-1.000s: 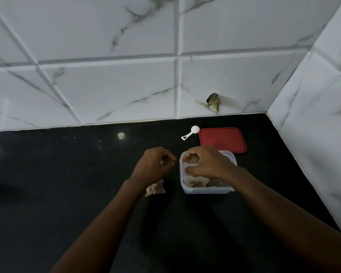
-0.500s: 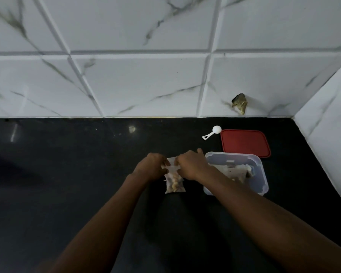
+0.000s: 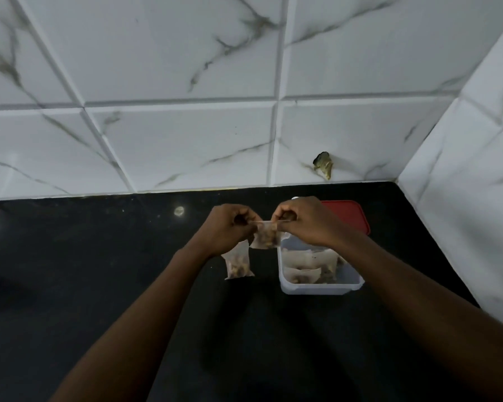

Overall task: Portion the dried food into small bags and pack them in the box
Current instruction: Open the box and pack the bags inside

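Both hands hold one small clear bag (image 3: 267, 237) of brown dried food above the black counter. My left hand (image 3: 227, 230) pinches its top left corner and my right hand (image 3: 302, 223) pinches its top right corner. A second filled small bag (image 3: 238, 264) hangs or lies just below my left hand; I cannot tell whether it touches the hand. The clear plastic box (image 3: 321, 287) stands to the right, below my right wrist, with several filled bags inside.
The red lid (image 3: 350, 216) lies behind the box, partly hidden by my right hand. A white scoop (image 3: 295, 198) barely shows above that hand. Tiled walls close the back and the right side. The black counter (image 3: 99, 271) stretches left and toward me.
My hands have lifted a bag off the counter and hold it stretched between them. A second bag now shows below my left hand. The camera has shifted, so the box sits more central.
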The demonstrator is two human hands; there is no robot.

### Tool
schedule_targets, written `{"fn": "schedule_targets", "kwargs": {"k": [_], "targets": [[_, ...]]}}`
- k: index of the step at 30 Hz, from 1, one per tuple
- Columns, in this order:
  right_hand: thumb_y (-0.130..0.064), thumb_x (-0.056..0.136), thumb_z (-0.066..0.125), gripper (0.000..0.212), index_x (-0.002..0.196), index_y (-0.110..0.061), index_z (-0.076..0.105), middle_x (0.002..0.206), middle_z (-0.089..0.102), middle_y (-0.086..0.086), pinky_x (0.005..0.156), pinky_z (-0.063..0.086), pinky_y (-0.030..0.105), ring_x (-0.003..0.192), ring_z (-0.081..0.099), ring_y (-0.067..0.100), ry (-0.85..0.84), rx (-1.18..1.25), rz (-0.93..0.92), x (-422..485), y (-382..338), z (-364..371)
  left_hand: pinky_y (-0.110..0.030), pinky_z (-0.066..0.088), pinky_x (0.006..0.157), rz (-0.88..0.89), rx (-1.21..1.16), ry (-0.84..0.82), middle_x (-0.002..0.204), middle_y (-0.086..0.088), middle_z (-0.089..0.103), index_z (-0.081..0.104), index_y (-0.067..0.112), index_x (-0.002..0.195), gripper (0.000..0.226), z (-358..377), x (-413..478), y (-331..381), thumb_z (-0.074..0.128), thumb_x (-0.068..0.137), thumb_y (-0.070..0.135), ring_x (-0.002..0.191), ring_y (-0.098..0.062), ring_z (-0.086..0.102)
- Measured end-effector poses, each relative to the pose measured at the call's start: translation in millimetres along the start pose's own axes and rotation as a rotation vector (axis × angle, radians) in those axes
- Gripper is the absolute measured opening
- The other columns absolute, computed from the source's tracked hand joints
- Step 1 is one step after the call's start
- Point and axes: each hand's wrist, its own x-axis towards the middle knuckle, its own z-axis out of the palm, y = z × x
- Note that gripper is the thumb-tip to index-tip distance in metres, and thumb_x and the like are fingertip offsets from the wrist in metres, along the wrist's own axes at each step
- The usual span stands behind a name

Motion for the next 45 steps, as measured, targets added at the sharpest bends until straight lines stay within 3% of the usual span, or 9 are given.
{"fn": "schedule_targets", "kwargs": {"k": [4, 10, 18, 22, 27, 30, 35, 41, 45], "targets": [[-0.028, 0.091, 0.072, 0.004, 0.093, -0.03, 0.074, 0.084, 0.07, -0.012, 0.075, 0.058, 0.042, 0.077, 0.066, 0.008, 0.055, -0.044, -0.014, -20.4, 17.1, -29.5, -0.009, 0.049, 0.069, 0.099, 0.021, -0.016, 0.085, 0.006, 0.075, 0.077, 0.017, 0.094, 0.009, 20.7, 16.5, 34.3, 0.073, 0.093, 0.01, 0.073, 0.005, 0.067], [-0.026, 0.09, 0.073, 0.013, 0.083, -0.037, 0.07, 0.082, 0.071, -0.012, 0.074, 0.057, 0.033, 0.077, 0.067, 0.005, 0.026, -0.026, 0.068, -62.5, 62.0, -54.0, -0.017, 0.056, 0.076, 0.14, 0.033, -0.095, 0.087, 0.008, 0.078, 0.082, 0.017, 0.096, 0.008, 71.5, 33.5, 59.9, 0.081, 0.087, 0.018, 0.08, -0.003, 0.072], [-0.023, 0.093, 0.069, 0.01, 0.102, -0.025, 0.074, 0.096, 0.072, -0.009, 0.083, 0.057, 0.032, 0.089, 0.067, 0.006, -0.129, -0.116, 0.147, -88.5, 110.9, -41.5, -0.005, 0.047, 0.07, 0.122, 0.129, -0.24, 0.078, 0.021, 0.069, 0.082, 0.015, 0.094, 0.01, 128.5, 38.0, 58.2, 0.084, 0.084, 0.013, 0.07, 0.015, 0.063], [-0.028, 0.096, 0.064, 0.017, 0.111, -0.029, 0.071, 0.105, 0.073, -0.007, 0.091, 0.054, 0.036, 0.094, 0.066, 0.009, -0.213, -0.291, 0.136, -83.2, 117.2, -23.3, -0.009, 0.042, 0.069, 0.048, 0.317, -0.309, 0.092, 0.016, 0.074, 0.081, 0.025, 0.097, 0.009, 141.0, 38.4, 50.2, 0.08, 0.089, 0.023, 0.074, 0.01, 0.063], [-0.026, 0.1, 0.055, 0.014, 0.105, -0.025, 0.069, 0.103, 0.068, -0.007, 0.105, 0.04, 0.042, 0.104, 0.061, 0.016, -0.282, -0.443, 0.104, -71.2, 117.2, 2.7, -0.027, 0.052, 0.086, 0.032, 0.633, -0.346, 0.115, 0.011, 0.074, 0.078, 0.035, 0.108, 0.016, 151.2, 37.5, 41.4, 0.072, 0.093, 0.034, 0.107, -0.009, 0.067], [-0.032, 0.096, 0.06, 0.003, 0.095, -0.033, 0.063, 0.091, 0.058, -0.015, 0.111, 0.035, 0.046, 0.104, 0.056, 0.013, -0.312, -0.464, 0.086, -62.7, 116.9, 3.5, -0.027, 0.051, 0.087, 0.02, 0.589, -0.319, 0.115, 0.014, 0.073, 0.078, 0.037, 0.105, 0.014, 150.2, 34.3, 32.7, 0.071, 0.093, 0.034, 0.1, -0.005, 0.064], [-0.049, 0.078, 0.071, 0.032, 0.107, -0.036, 0.068, 0.098, 0.069, -0.017, 0.098, 0.044, 0.039, 0.094, 0.061, 0.002, -0.185, -0.321, 0.102, -41.0, 103.2, -2.2, -0.031, 0.058, 0.078, -0.022, 0.255, -0.107, 0.093, 0.016, 0.073, 0.08, 0.031, 0.093, 0.007, 120.1, 26.5, 9.3, 0.077, 0.087, 0.028, 0.077, 0.002, 0.063], [-0.03, 0.086, 0.072, 0.012, 0.098, -0.031, 0.076, 0.09, 0.074, -0.015, 0.061, 0.039, 0.014, 0.081, 0.065, -0.002, -0.033, -0.064, 0.056, 7.3, 59.6, 23.7, -0.033, 0.06, 0.084, -0.132, 0.223, 0.018, 0.097, 0.012, 0.073, 0.078, 0.028, 0.095, 0.01, 61.7, 22.1, -24.5, 0.075, 0.089, 0.02, 0.087, -0.001, 0.068], [-0.023, 0.086, 0.073, 0.017, 0.102, -0.026, 0.077, 0.092, 0.076, -0.01, 0.071, 0.05, 0.021, 0.083, 0.067, 0.002, -0.042, -0.042, 0.015, 40.0, 35.1, 53.3, -0.035, 0.061, 0.086, -0.256, 0.264, 0.031, 0.093, 0.013, 0.074, 0.079, 0.029, 0.096, 0.012, 32.6, 23.4, -52.9, 0.077, 0.087, 0.021, 0.087, -0.002, 0.069]]}}
